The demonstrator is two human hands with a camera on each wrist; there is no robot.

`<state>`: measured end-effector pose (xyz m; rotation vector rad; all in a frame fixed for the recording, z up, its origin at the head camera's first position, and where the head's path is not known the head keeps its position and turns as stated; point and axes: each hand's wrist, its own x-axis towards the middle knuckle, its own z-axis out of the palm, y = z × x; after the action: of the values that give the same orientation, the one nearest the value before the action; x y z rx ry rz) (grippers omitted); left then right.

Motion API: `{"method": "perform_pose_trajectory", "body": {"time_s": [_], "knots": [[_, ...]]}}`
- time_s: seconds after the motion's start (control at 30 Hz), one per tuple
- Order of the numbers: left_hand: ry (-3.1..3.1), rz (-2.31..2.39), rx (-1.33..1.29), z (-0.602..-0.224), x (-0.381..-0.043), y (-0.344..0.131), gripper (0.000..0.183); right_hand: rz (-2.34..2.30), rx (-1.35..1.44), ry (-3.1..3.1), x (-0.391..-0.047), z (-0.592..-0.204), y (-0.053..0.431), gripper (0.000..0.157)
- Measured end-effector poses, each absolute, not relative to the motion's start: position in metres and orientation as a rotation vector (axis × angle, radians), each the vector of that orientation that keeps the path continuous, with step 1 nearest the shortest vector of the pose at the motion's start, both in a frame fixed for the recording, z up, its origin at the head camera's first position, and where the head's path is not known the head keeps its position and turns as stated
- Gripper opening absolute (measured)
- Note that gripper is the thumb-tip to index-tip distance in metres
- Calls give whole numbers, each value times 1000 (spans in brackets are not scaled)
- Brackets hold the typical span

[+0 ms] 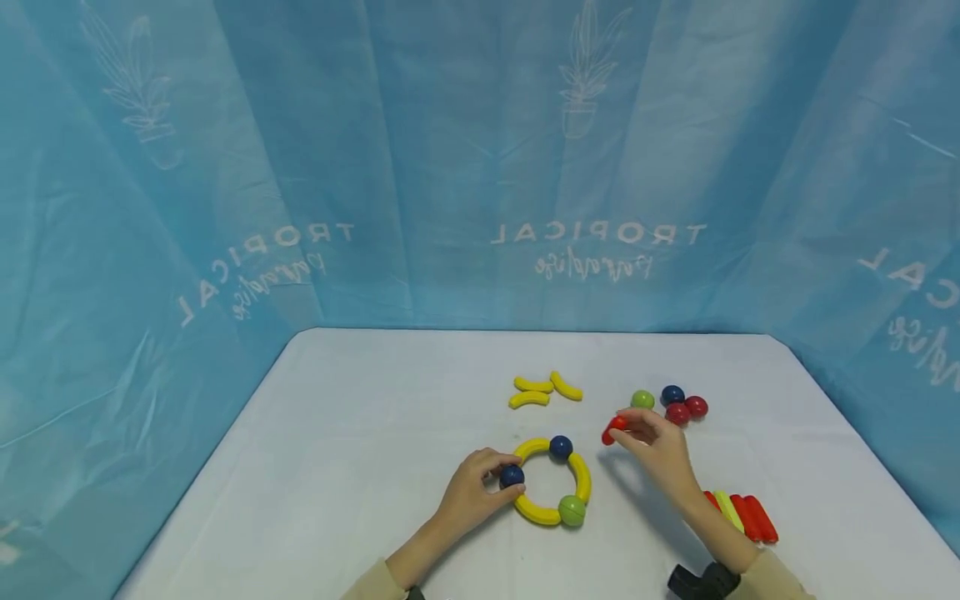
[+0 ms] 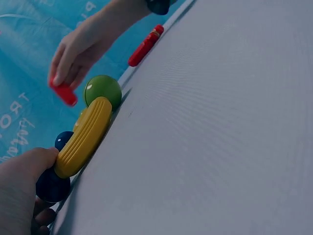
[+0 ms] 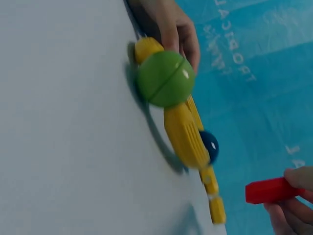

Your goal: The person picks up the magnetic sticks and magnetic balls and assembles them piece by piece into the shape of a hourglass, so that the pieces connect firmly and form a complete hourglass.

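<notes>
On the white table a ring of three yellow curved bars point(image 1: 537, 512), two dark blue balls and a green ball point(image 1: 572, 510) lies flat. My left hand point(image 1: 476, 485) holds the ring's left blue ball point(image 1: 512, 476) between thumb and fingers. The other blue ball point(image 1: 561, 447) sits on the ring's far side. Raised above the table to the right of the ring, my right hand point(image 1: 658, 450) pinches a red bar point(image 3: 269, 190) between thumb and fingertips. In the left wrist view this bar point(image 2: 63, 93) hangs apart from the ring.
Behind the ring lie three loose yellow curved bars point(image 1: 532, 385). Beyond my right hand are a green ball point(image 1: 642, 400), a blue ball point(image 1: 672, 395) and two red balls point(image 1: 697, 407). Red bars point(image 1: 761, 518) and a yellow-green bar point(image 1: 729, 511) lie beside my right forearm. Blue curtains point(image 1: 465, 167) surround the table.
</notes>
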<state>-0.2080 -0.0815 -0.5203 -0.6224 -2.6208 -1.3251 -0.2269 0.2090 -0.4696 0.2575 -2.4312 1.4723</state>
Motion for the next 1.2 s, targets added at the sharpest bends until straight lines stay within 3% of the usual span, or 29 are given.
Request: {"method": "perform_pose_trajectory", "body": {"time_s": [0.23, 0.67, 0.93, 1.2], "knots": [[-2654, -1300, -612, -521, -208, -82, 37, 1508, 403, -2455, -245, -471, 163, 27], [-2657, -1241, -615, -521, -209, -82, 38, 1452, 478, -2549, -246, -481, 151, 37], [-2662, -1235, -614, -521, -211, -81, 37, 1363, 434, -2587, -236, -477, 166, 36], [-2649, -1267, -576, -522, -209, -82, 32, 1252, 348, -2396, -214, -473, 213, 23]]}}
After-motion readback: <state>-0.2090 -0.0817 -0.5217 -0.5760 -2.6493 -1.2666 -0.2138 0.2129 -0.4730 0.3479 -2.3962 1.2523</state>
